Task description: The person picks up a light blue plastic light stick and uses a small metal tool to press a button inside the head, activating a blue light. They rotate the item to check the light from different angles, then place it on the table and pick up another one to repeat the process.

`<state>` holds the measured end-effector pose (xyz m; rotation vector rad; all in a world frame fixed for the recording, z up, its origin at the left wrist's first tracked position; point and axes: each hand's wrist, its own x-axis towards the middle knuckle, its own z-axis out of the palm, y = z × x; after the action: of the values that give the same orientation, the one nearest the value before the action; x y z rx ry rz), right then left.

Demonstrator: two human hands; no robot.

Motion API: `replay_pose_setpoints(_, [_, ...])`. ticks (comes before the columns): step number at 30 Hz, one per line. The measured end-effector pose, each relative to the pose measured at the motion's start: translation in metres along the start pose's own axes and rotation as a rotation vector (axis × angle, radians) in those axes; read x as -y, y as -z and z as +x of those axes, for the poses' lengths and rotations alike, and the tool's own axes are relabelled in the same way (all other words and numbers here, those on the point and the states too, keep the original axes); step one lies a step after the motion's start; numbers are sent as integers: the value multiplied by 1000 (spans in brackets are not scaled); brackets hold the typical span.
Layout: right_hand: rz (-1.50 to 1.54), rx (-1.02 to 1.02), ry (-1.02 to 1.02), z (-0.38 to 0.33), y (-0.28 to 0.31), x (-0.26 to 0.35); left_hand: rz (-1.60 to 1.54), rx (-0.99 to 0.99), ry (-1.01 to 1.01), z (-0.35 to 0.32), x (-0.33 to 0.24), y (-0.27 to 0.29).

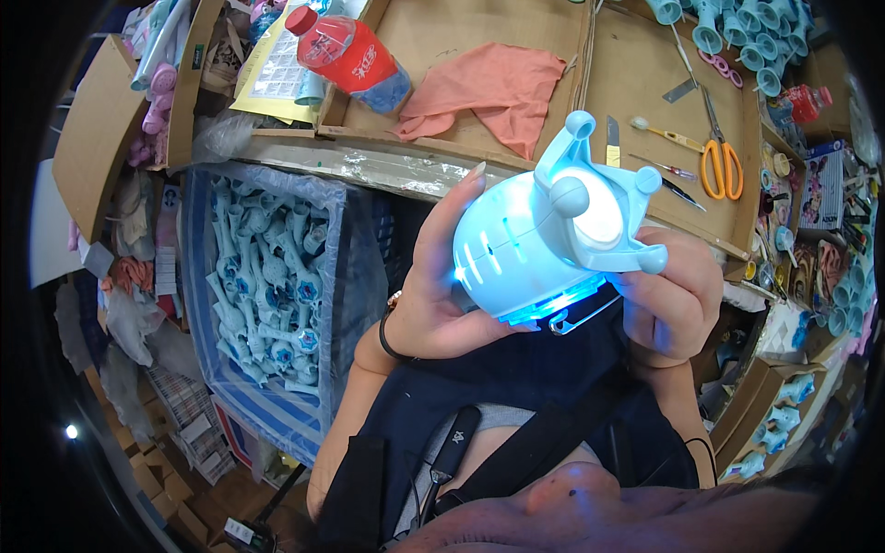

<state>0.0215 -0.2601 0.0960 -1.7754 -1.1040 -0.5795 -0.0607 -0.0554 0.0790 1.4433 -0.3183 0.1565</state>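
Observation:
My left hand (pixel 431 293) is wrapped round a light-blue rounded plastic toy part (pixel 502 241), held up in front of my chest. This part has slots in its side, ball-tipped prongs like a crown and a white round centre. Blue light glows from its underside, where a thin metal loop or clip (pixel 590 313) sticks out. Closed fingers of my right hand (pixel 678 290) grip its right side, below a prong. What the right fingertips press on is partly hidden.
To the left, a lined blue crate (pixel 346 276) holds several light-blue parts. Cardboard trays (pixel 452 28) on the bench carry a red-labelled bottle (pixel 355 60), an orange cloth (pixel 493 92), orange-handled scissors (pixel 721 166) and a blade (pixel 613 143). Light-blue cones (pixel 737 32) fill the far right corner.

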Motion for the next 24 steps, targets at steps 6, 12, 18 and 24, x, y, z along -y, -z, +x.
replay_pose_setpoints(6, [43, -44, -31, -2, -4, 1, 11, 17, -12, 1, 0, 0])
replay_pose_setpoints(12, [22, 9, -21, -3, 0, 0, 45, 13, -36, 2, 2, 0])
replay_pose_setpoints(18, [49, -30, -18, -5, -5, 0, 70, 65, -27, 2, -2, 2])
replay_pose_setpoints(24, [122, 3, -53, -4, -1, 1, 107, 71, -39, 1, -2, 2])
